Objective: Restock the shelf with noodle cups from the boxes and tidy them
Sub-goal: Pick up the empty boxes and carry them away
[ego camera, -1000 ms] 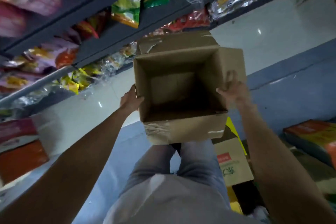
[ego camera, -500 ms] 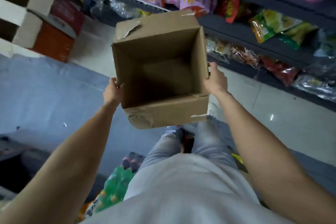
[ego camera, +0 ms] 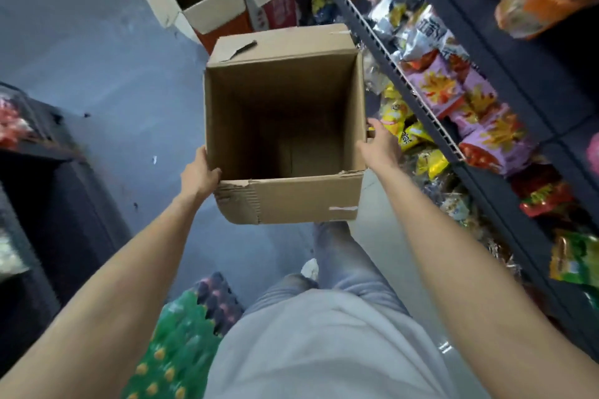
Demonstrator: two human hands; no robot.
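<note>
Your path: blue floor (ego camera: 97,52) open left; shelf (ego camera: 385,52) crowds right; white boxes (ego camera: 210,6) block ahead.

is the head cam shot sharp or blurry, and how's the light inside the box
Head view: the cardboard box rim is fairly sharp, its floor in dim shadow; left hand and right hand read clearly; the snack packets and green bottles smear toward the edges, with wide-angle bending of the shelf rail.
</note>
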